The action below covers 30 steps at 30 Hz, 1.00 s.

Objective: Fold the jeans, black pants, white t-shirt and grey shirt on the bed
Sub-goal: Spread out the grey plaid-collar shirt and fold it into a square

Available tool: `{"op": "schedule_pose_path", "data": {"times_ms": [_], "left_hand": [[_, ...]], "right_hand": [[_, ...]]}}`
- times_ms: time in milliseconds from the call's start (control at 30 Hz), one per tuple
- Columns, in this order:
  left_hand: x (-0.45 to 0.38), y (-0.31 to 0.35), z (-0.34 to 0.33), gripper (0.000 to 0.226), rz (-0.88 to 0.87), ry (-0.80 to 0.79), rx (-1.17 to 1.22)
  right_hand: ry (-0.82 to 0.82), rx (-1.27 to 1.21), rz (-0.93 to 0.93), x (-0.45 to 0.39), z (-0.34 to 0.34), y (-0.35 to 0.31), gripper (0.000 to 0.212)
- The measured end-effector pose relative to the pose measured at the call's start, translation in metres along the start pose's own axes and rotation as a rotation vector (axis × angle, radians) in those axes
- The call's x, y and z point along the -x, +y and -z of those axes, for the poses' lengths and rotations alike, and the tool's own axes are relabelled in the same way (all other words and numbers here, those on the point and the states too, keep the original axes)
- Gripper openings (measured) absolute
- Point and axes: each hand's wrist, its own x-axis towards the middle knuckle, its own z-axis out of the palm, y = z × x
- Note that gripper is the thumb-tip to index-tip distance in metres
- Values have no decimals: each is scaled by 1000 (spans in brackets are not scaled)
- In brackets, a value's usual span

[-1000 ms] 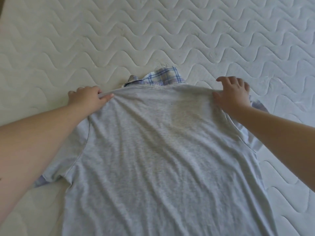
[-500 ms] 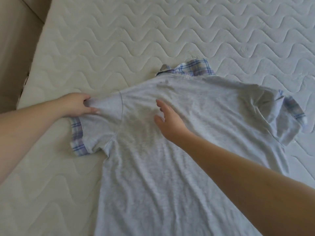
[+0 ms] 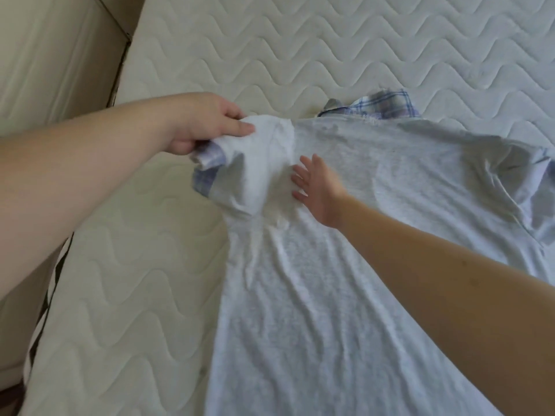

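Note:
A grey shirt (image 3: 375,265) with a blue plaid collar (image 3: 381,108) lies spread face down on the bed (image 3: 210,55), collar away from me. My left hand (image 3: 204,124) pinches the shirt's left sleeve (image 3: 249,166) and holds it lifted off the mattress, its plaid cuff hanging below my fingers. My right hand (image 3: 315,187) lies flat with straight fingers on the shirt just right of that sleeve's seam. The right sleeve (image 3: 528,181) lies crumpled at the frame's right edge. Jeans, black pants and a white t-shirt are out of view.
The quilted white mattress runs to a left edge (image 3: 90,265). Beyond that edge stands a beige panel (image 3: 54,55), and a dark gap (image 3: 48,310) runs between them.
My left hand has raised the left sleeve and drawn it inward toward the shirt's body. My right hand has flattened onto the fabric beside the sleeve seam. The view has shifted left.

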Motion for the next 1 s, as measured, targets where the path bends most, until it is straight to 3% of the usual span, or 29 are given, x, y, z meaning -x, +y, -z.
{"op": "schedule_pose_path", "data": {"times_ms": [100,233,367,500,600,667,733,867,933,1000], "left_hand": [[6,31,-37,13,-71,-135,159],[-4,70,-101,10,-111,-148,355],[-24,85,-157,18,-99,-221,497],[-56,50,-153,14,-176,98,142],[-78,5,-130,17,-98,327,-102],[-88,-19,-115,28,-63,384,-291],[-97,-28,-108,41,-112,371,-452],[-120,-13,-110,52,-239,306,-680],[-127,1,-115,58,-325,281,-814],[-134,15,-120,64,-448,213,-901]], "right_hand": [[-49,-85,-4,9,13,-8,60],[-77,-249,70,25,35,-18,64],[83,-480,166,41,79,-20,65],[289,-383,-3,57,132,-12,87],[527,-279,33,66,146,-14,71],[572,-207,62,70,143,-16,65],[661,-20,105,65,142,-14,77],[823,780,311,57,132,-14,80],[695,1100,405,54,125,-15,74],[454,1291,448,50,115,-12,75]]}}
